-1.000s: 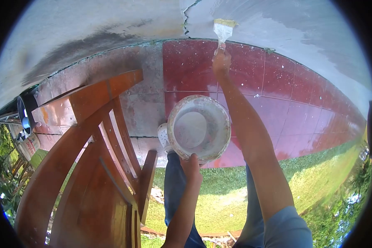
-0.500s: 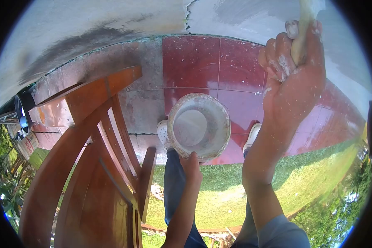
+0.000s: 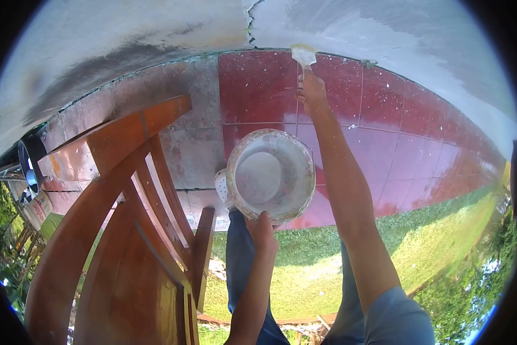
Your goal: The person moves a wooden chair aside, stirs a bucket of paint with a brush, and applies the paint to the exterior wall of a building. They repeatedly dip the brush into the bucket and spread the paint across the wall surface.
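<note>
My left hand (image 3: 262, 230) grips the near rim of a round, paint-smeared bucket (image 3: 307, 172), thumb over the edge. Whitish paint lies in the bottom of the bucket. My right arm stretches forward, and my right hand (image 3: 312, 92) is closed around the handle of a wide paintbrush (image 3: 304, 56). The brush's bristles meet the foot of the pale wall (image 3: 350, 26), just above the red floor tiles. Part of the brush handle is hidden inside my fingers.
A wooden bench (image 3: 115, 241) stands close on my left. Red tiles (image 3: 258, 86) speckled with white run along the wall, with bare grey floor (image 3: 192, 149) beside them. A crack (image 3: 251, 23) climbs the wall. Grass (image 3: 304, 270) lies behind my feet.
My right hand has swung from high on the right down and leftward to the wall's base, carrying the paintbrush. The bucket and my left hand sit slightly further left in view.
</note>
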`<state>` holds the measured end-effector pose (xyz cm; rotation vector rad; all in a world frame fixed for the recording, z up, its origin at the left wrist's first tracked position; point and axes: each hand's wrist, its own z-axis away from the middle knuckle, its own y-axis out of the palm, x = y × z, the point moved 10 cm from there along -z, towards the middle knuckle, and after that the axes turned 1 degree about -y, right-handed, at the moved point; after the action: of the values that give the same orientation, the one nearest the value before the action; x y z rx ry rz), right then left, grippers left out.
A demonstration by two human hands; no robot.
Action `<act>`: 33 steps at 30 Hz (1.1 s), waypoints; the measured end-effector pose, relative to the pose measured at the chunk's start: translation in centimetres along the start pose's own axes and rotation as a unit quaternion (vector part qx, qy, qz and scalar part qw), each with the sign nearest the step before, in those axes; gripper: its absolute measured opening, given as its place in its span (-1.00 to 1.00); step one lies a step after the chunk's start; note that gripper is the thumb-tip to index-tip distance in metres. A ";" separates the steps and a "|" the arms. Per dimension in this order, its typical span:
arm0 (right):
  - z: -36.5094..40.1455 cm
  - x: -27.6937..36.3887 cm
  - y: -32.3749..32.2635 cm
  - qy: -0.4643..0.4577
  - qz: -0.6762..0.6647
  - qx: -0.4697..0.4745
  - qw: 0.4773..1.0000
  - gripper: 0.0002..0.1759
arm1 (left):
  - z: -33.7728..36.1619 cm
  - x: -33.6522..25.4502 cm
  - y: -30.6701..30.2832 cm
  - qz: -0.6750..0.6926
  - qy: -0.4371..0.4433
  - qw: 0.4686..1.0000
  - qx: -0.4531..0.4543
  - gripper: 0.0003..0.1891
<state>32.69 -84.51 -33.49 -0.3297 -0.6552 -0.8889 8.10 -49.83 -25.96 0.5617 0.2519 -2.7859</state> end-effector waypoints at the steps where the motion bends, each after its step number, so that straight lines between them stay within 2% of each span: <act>1: 1.6 2.5 0.0 -0.017 0.021 -0.012 1.000 -0.55 | 0.2 -0.2 0.2 0.001 -0.001 1.000 0.001 -0.24; 5: 15.1 16.7 -1.2 -0.168 -0.067 -0.019 0.983 -0.63 | 1.6 -1.0 0.6 0.015 -0.038 0.999 -0.006 -0.25; 7: 20.6 21.1 -1.7 -0.285 -0.114 -0.017 0.952 -0.63 | 1.7 -0.9 1.3 0.026 -0.043 0.999 0.007 -0.25; 8: 20.7 21.7 -2.3 -0.286 -0.114 -0.017 0.951 -0.63 | 1.6 -0.8 1.1 0.027 -0.045 0.999 0.006 -0.25; 10: 23.7 25.8 -2.3 -0.476 -0.143 0.114 0.861 -0.61 | 1.1 -0.1 0.5 0.027 -0.045 0.999 0.005 -0.24; 11: 22.8 26.1 -2.2 -0.497 -0.154 0.126 0.845 -0.57 | 0.6 0.1 0.2 0.018 -0.025 0.999 0.007 -0.25; 13: 15.9 23.6 -1.5 -0.432 -0.150 0.095 0.884 -0.52 | 0.7 -0.3 0.2 0.010 -0.006 1.000 0.010 -0.26; 14: 11.0 20.5 -1.5 -0.390 -0.077 0.055 0.916 -0.47 | 1.5 -1.2 0.7 0.007 -0.022 1.000 0.010 -0.26; 16: 0.2 11.0 -2.1 -0.288 -0.013 0.088 0.953 -0.43 | 2.2 -1.2 1.4 0.007 -0.035 0.999 0.014 -0.26; 17: -2.1 6.7 -3.5 -0.206 0.059 0.031 0.976 -0.43 | 1.8 -1.1 1.2 0.000 -0.021 1.000 0.014 -0.26; 19: -3.0 1.2 -5.7 0.014 0.106 -0.009 0.994 -0.47 | 0.9 -0.6 0.6 -0.009 -0.005 1.000 0.008 -0.26; 20: -2.9 0.7 -5.7 0.019 0.105 -0.009 0.994 -0.47 | 0.6 -0.2 0.5 -0.006 0.002 1.000 0.016 -0.25; 23: -0.7 5.5 -4.3 -0.057 0.087 0.023 0.994 -0.53 | 0.8 -0.1 0.5 -0.003 -0.008 1.000 0.022 -0.24; 26: 11.2 14.8 -1.2 -0.102 0.039 0.000 0.994 -0.53 | 2.0 -1.0 1.2 0.002 -0.031 0.999 0.018 -0.23; 27: 12.9 15.8 -0.5 -0.104 0.040 0.000 0.994 -0.53 | 2.1 -1.1 1.5 0.003 -0.035 0.999 0.018 -0.23; 30: 18.2 21.2 2.4 -0.283 -0.032 0.058 0.957 -0.54 | 1.7 -0.9 1.4 -0.004 -0.025 1.000 0.009 -0.22; 33: 22.7 24.0 4.0 -0.445 -0.105 0.110 0.883 -0.55 | 1.0 -0.2 0.8 -0.012 -0.023 0.999 0.021 -0.22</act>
<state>38.04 -84.86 -0.65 -0.4687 -1.6603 -0.8320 8.19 -50.78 -25.10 0.5072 0.1932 -2.8283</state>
